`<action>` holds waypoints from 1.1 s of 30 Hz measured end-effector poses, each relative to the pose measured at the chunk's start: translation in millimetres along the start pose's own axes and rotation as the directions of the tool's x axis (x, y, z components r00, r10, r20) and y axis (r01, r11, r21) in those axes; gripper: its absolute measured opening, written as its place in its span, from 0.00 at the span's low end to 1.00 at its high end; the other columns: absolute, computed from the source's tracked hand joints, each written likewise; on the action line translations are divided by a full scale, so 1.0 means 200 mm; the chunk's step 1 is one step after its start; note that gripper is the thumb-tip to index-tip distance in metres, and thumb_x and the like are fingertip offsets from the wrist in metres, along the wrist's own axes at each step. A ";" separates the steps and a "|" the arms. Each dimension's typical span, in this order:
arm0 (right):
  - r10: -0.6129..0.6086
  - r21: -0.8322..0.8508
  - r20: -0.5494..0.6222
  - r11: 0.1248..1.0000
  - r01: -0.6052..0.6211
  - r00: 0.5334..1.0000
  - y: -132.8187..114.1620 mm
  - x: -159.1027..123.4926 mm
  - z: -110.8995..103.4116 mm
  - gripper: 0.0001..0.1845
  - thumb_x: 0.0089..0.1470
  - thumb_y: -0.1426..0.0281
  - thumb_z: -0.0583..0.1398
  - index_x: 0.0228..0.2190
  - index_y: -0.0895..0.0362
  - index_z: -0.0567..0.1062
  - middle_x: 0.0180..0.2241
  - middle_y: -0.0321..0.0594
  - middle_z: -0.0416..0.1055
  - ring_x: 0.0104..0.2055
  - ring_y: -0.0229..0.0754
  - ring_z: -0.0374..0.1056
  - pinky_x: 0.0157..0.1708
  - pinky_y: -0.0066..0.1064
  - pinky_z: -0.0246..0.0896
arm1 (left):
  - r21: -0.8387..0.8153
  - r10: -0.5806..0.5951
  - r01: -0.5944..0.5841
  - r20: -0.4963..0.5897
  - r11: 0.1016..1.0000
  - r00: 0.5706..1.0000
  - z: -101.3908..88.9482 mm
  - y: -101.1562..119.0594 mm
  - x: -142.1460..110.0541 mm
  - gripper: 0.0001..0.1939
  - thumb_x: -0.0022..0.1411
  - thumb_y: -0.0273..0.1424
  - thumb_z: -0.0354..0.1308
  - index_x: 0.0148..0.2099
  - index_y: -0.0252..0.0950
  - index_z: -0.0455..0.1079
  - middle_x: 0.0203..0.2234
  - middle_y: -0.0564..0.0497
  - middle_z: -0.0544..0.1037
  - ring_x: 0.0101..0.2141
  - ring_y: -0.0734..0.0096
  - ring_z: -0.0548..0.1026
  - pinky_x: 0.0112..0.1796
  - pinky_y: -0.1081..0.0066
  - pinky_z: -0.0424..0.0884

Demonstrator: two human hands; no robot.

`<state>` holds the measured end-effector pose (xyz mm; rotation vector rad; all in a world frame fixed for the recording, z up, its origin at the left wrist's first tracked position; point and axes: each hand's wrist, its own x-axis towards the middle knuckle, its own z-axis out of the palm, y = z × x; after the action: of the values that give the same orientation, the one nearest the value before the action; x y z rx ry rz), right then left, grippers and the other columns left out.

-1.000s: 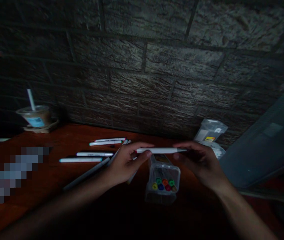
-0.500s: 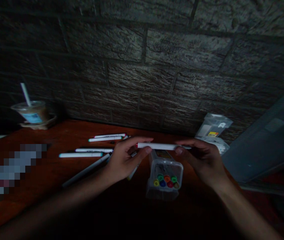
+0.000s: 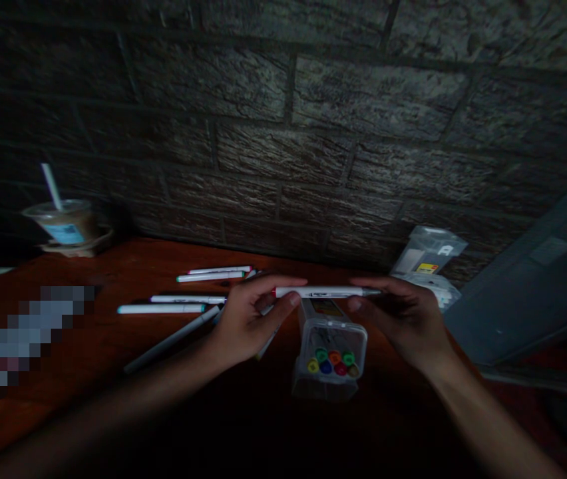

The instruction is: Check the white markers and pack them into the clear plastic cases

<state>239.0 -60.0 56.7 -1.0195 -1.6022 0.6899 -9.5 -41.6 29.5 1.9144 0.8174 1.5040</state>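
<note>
A white marker point(image 3: 323, 292) lies level between my two hands, with dark lettering on its side. My left hand point(image 3: 258, 313) pinches its red end between thumb and fingers. At the grey tapered end, my right hand point(image 3: 403, 316) has its fingers around the marker, the thumb just below the barrel. Beneath them, a clear plastic case point(image 3: 333, 339) points toward me, with several colored marker ends point(image 3: 334, 358) showing in its mouth. More white markers, including one with teal ends point(image 3: 161, 309) and one with green ends point(image 3: 211, 276), lie left of my left hand.
A plastic cup with a straw point(image 3: 68, 223) stands in a holder at the back left of the wooden table point(image 3: 134, 259). Another clear container point(image 3: 426, 253) is at the back right. A stone block wall point(image 3: 283, 146) rises behind, and a grey panel point(image 3: 528, 279) borders the right.
The marker has turned about its length, so its lettering now faces me. My right thumb has dropped slightly from the barrel. My left hand has barely moved.
</note>
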 end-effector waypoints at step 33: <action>0.097 0.291 0.049 0.951 -0.107 0.994 0.04 0.02 0.00 0.06 0.53 0.63 0.74 0.35 0.50 0.87 0.24 0.36 0.81 0.24 0.33 0.73 0.24 0.21 0.68 | -0.447 -0.219 0.251 0.123 0.858 0.968 0.00 -0.01 0.01 0.12 0.69 0.34 0.61 0.51 0.37 0.81 0.32 0.48 0.86 0.22 0.75 0.73 0.26 0.73 0.70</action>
<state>241.5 -52.7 51.9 -0.8781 -1.4298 0.9888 -9.3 -39.5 28.8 1.4475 0.5725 1.3290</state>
